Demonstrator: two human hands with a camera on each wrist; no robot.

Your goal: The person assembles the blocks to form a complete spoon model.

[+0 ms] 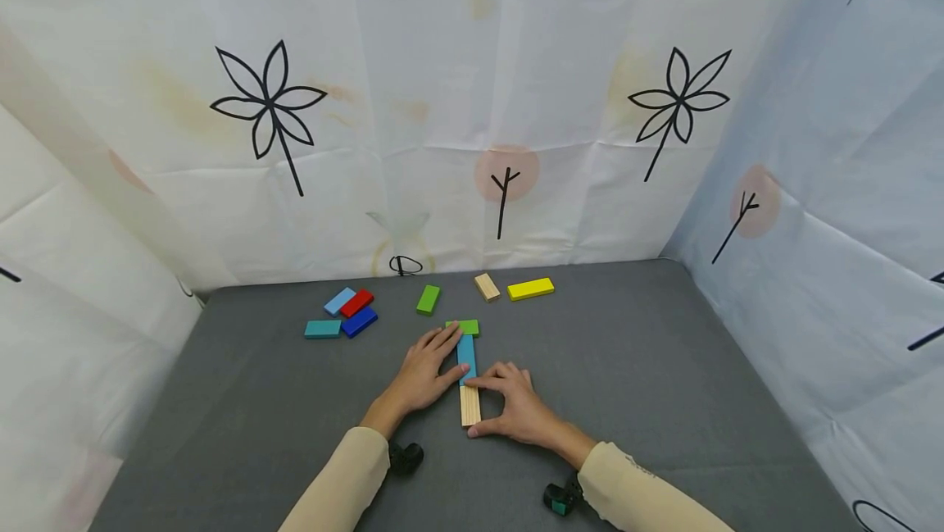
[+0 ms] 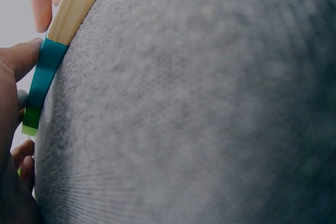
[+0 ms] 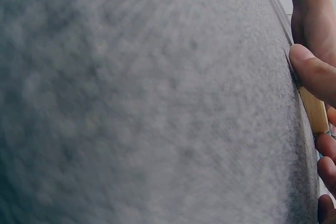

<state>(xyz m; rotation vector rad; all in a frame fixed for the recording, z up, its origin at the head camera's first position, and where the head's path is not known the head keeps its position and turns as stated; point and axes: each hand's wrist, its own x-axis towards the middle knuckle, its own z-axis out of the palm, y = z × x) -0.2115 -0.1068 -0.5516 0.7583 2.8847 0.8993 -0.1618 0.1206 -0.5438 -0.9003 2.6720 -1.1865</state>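
A short row of blocks lies on the grey cloth in the head view. A green block lies crosswise at its far end, a blue block meets it, and a plain wooden block continues nearest the body. My left hand rests its fingertips on the green block and its thumb on the blue one. With thumb and index finger, my right hand pinches the wooden block between its two ends. In the right wrist view, part of the wooden block shows beyond the thumb.
Light blue, red, dark blue and teal blocks lie together at back left. Farther right are another green block, a small wooden block and a yellow block. White printed fabric borders the table.
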